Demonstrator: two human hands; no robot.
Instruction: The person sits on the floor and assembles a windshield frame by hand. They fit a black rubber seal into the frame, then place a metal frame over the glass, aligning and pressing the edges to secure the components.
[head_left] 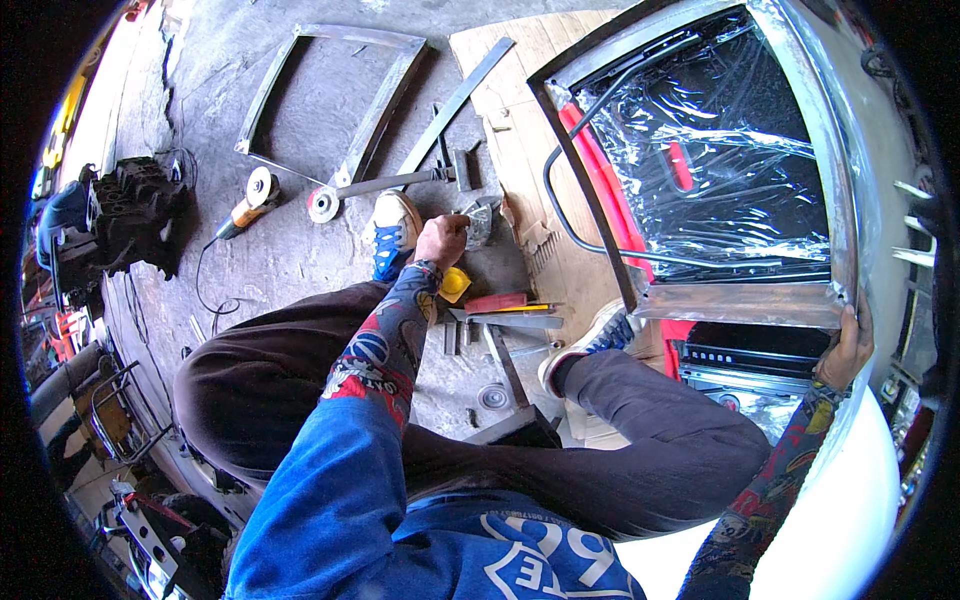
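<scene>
My left hand (pixel 440 241) is closed, with its knuckles up, over the floor beside my shoe. Its fingertips are at the edge of a small greyish, shiny lump (pixel 480 224), perhaps a plastic bag; what they pinch is hidden. At the right, my right hand (pixel 848 352) grips the lower right corner of a welded metal frame (pixel 740 301), which stands tilted in front of a black and red thing in clear plastic wrap (pixel 715 170). Near my left wrist lie a yellow tape measure (pixel 454 285) and a red block-shaped piece (pixel 496 302).
Further left on the concrete lie an angle grinder (pixel 245 205) with its cord and a second metal frame (pixel 385 105). A flat metal bar (pixel 455 105) rests partly on cardboard (pixel 500 75). Metal offcuts and a loose disc (pixel 492 397) lie between my legs. A dark engine-like block (pixel 135 210) sits far left.
</scene>
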